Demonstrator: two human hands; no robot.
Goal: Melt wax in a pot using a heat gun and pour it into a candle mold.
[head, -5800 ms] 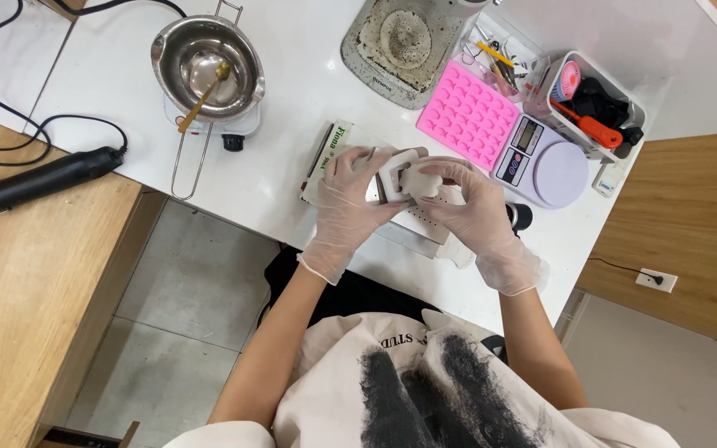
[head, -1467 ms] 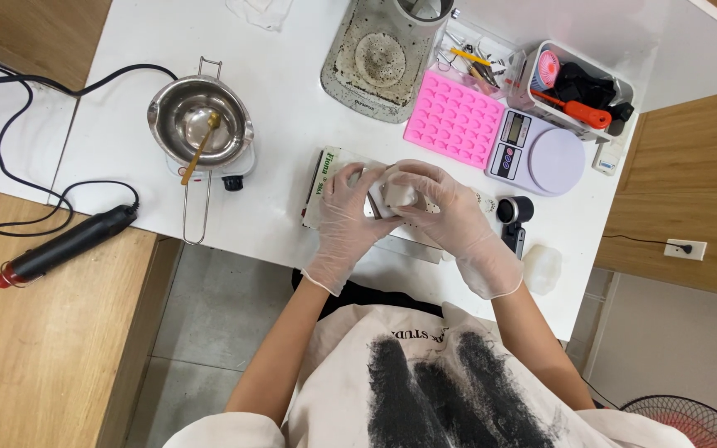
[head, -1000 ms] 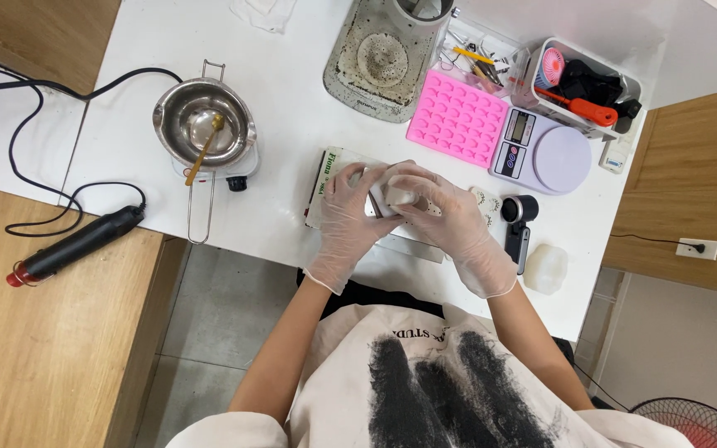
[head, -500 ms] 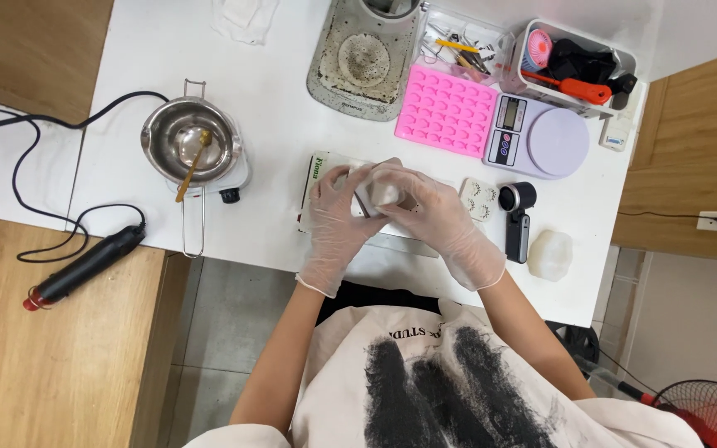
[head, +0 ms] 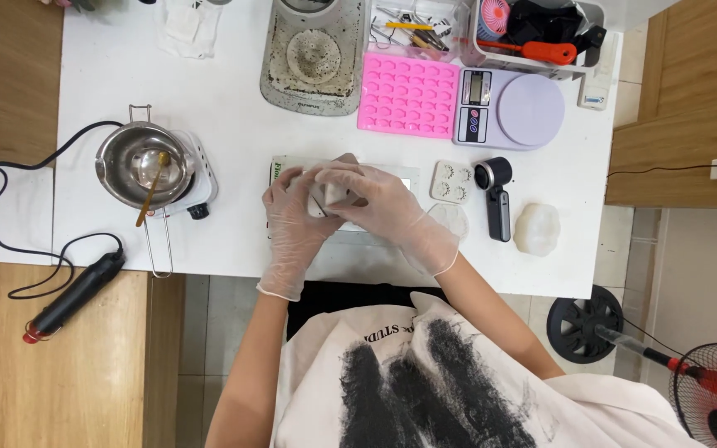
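Observation:
Both hands wear clear gloves and meet over the middle of the white table (head: 234,99). My left hand (head: 296,217) and my right hand (head: 379,207) together grip a small grey-white block (head: 331,189), fingers wrapped around it so most of it is hidden. Under the hands lies a flat white board or box (head: 350,241) with a green-edged end. Just right of my right hand sit a small white mould with shell shapes (head: 451,181) and a clear round piece (head: 451,219).
A steel pot with a wooden stick (head: 144,164) stands on a small hotplate at left. A pink silicone mould (head: 408,94), lilac scale (head: 508,109), grey dirty tray (head: 313,55), tool bins (head: 541,33), black cylinder tool (head: 496,199), white lump (head: 537,229) and heat gun (head: 72,294) surround.
The view has shifted so the table sits higher and more left in frame. Both hands stay closed around the small block, turning it slightly.

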